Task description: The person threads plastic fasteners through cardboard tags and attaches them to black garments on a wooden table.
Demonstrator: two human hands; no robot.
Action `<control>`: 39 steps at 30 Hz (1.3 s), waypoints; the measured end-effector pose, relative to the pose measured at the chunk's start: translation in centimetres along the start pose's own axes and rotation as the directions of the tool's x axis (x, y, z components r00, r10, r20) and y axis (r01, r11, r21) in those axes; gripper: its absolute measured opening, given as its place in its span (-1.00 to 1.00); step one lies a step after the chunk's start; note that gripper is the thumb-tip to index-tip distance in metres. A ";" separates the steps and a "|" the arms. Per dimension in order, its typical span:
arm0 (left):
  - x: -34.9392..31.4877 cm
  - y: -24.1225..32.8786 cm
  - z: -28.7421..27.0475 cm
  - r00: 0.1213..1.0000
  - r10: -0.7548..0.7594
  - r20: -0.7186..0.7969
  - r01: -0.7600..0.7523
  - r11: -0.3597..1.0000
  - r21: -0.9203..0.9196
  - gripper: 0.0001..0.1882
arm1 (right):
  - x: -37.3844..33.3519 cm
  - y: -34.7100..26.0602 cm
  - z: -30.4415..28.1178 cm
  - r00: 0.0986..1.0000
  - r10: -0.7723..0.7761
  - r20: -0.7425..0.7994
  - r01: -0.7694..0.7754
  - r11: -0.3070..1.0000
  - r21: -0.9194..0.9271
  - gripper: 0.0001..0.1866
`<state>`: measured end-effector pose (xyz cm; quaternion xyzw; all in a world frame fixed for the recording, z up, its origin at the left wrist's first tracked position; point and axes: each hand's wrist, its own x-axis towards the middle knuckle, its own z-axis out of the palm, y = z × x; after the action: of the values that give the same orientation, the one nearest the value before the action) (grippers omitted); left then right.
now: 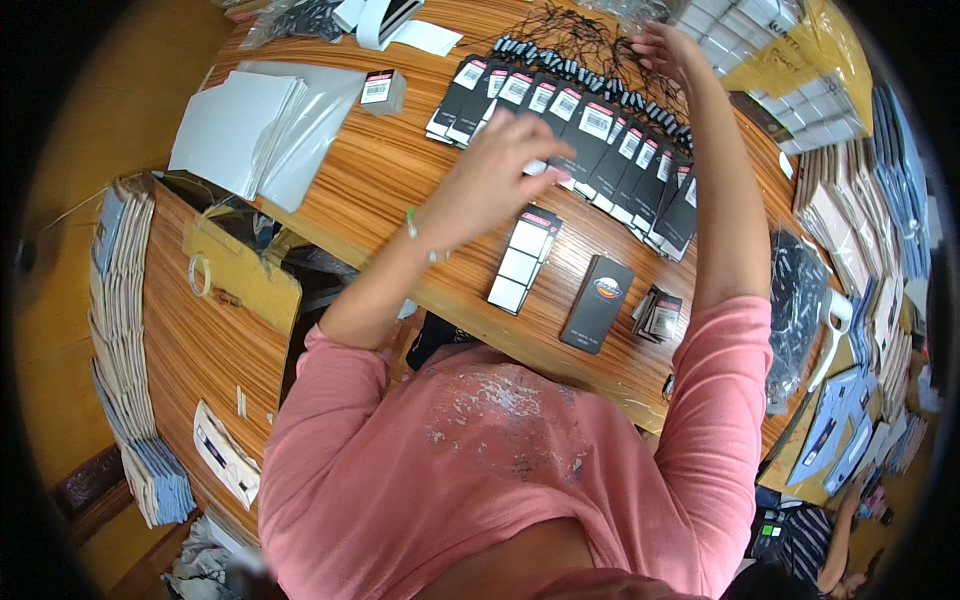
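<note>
White sheets (230, 135): they lie on the wooden surface (375, 165).
Left hand (488, 182): over the black tags (586, 150), fingers half bent, blurred; I cannot tell if they hold something.
Black tags: one overlapping row, before the person.
Right hand (674, 54): near the dark strings (568, 28), fingers loosely bent, hold also unclear.

White barcode stickers (597, 121) with red tops stand on the black tags (590, 150) in the far row, their print too small to read. Another barcode label (376, 88) marks the small grey box (394, 100) at far left. The near black card (588, 312) bears a round emblem (608, 287) and, nearer, pale lettering (585, 334); dark letters (785, 27) show on yellow wrapping (805, 65) at far right.
</note>
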<state>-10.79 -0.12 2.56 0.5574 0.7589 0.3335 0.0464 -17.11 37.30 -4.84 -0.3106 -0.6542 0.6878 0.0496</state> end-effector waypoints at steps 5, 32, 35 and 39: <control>-4.5 1.9 -0.3 0.992 -0.124 -0.004 0.124 0.990 -0.068 -0.69 | -10.8 -3.9 1.8 0.969 -0.246 0.038 0.244 0.968 0.051 -0.64; -4.5 7.1 7.1 0.874 -0.240 0.423 0.486 0.430 -0.761 -0.79 | -39.6 10.3 0.3 0.978 -0.116 -0.174 0.053 0.942 -0.332 -0.84; -4.6 7.6 7.0 0.864 -0.258 0.431 0.501 0.370 -0.782 -0.80 | -41.1 9.2 2.8 0.950 -0.287 -0.120 0.276 0.956 -0.098 -0.83; -4.9 8.9 7.4 0.880 -0.251 0.403 0.469 0.330 -0.819 -0.76 | -40.9 8.8 7.0 0.813 -0.499 -0.301 0.386 0.848 -0.364 -0.67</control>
<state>1.55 0.28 0.31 0.2913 0.5551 0.6081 0.4871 15.26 10.59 1.50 -0.2802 -0.7782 0.4803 0.2919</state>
